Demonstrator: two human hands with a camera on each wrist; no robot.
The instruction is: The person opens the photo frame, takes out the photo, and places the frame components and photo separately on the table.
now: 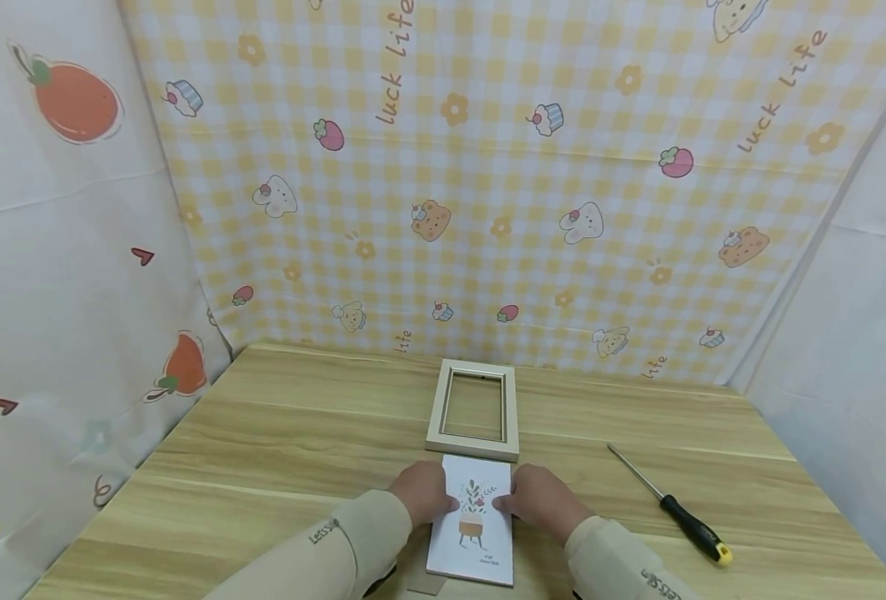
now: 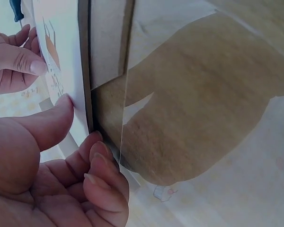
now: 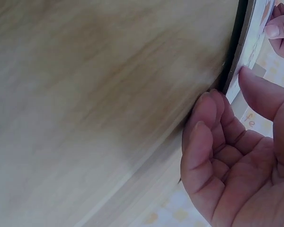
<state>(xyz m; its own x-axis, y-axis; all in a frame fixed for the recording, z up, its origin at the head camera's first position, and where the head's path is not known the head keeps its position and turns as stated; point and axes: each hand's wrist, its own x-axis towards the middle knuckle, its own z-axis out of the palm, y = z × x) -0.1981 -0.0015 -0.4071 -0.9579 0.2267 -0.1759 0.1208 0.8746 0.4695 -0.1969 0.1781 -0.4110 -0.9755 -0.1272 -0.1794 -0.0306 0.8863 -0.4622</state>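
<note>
Between my hands is a white picture card (image 1: 480,542) printed with a potted plant. My left hand (image 1: 420,492) pinches its left edge, thumb on the printed face and fingers behind. On the opposite edge my right hand (image 1: 540,500) grips in the same way. Both wrist views show a thin dark layer (image 3: 240,47) behind the card's white edge. Just beyond the card, a pale picture frame (image 1: 440,408) lies on the table, its opening showing the wood. From under the card's lower left pokes a greyish-brown flat piece (image 1: 426,582); the rest of it is hidden.
A screwdriver (image 1: 686,521) with a black and yellow handle lies to the right on the wood-grain table (image 1: 300,425). In the left wrist view, a clear sheet's edge (image 2: 125,99) shows beside the card. Behind hangs a yellow checked curtain (image 1: 488,275); white cloths flank the sides.
</note>
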